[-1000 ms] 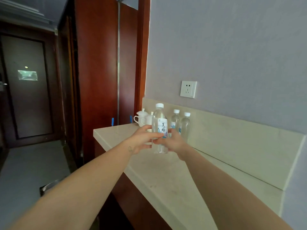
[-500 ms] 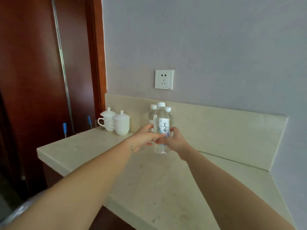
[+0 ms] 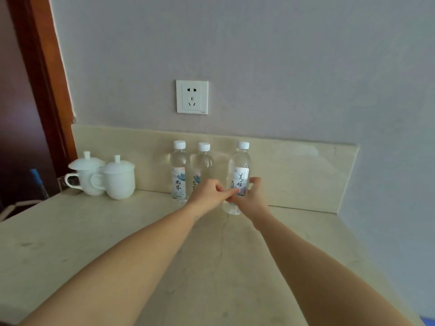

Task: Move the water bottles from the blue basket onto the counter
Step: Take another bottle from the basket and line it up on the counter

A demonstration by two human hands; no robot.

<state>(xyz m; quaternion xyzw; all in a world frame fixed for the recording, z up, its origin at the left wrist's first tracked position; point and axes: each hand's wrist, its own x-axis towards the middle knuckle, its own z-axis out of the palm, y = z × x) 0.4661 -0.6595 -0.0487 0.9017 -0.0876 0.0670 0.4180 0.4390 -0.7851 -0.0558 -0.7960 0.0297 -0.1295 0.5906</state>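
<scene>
Both hands hold one clear water bottle with a white cap and a printed label. It is upright, its base at or just above the cream counter, to the right of two other bottles. My right hand wraps its lower part from the right. My left hand pinches it from the left with thumb and fingers. A second bottle and a third bottle stand against the backsplash. The third one's lower part is behind my left hand. The blue basket is out of view.
Two white lidded cups stand at the back left of the counter. A wall socket sits above the bottles. A dark red wooden panel borders the counter's left end. A wall closes off the right side.
The view has swung right and closer to the counter. My hands have carried the bottle forward and down, from mid-air in front of the two standing bottles to a spot on their right.
</scene>
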